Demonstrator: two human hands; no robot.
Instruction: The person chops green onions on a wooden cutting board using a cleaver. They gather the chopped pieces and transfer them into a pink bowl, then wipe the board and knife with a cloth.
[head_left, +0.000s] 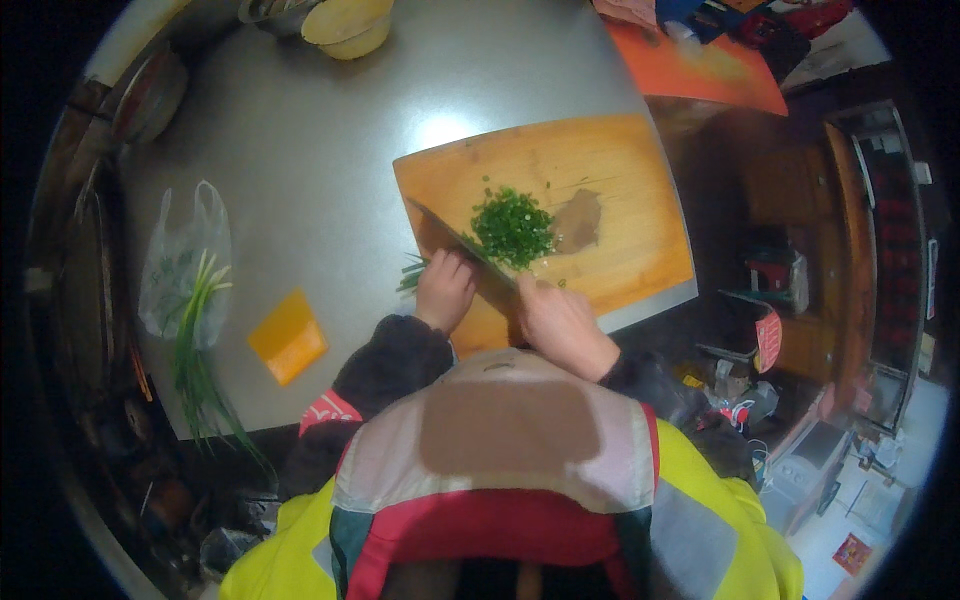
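My right hand (562, 322) grips a kitchen knife (459, 238), its long blade slanting up and left across the wooden cutting board (637, 165). Close against the blade's left side, my left hand (447, 289) presses down on a bunch of green onion stalks (410, 274). The stalks poke out past the board's left edge; the part under my fingers is hidden. Just right of the blade lies a heap of chopped green onion (514, 225). Beside the heap is a flat brownish patch (581, 221) whose nature I cannot tell.
On the grey table (315, 180), whole green onions (196, 360) lie partly over a clear plastic bag (176, 292), leaves hanging past the front edge. An orange-yellow square item (289, 337) lies nearby. A yellow bowl (349, 30) stands at the far side. An orange surface (697, 67) adjoins the far right.
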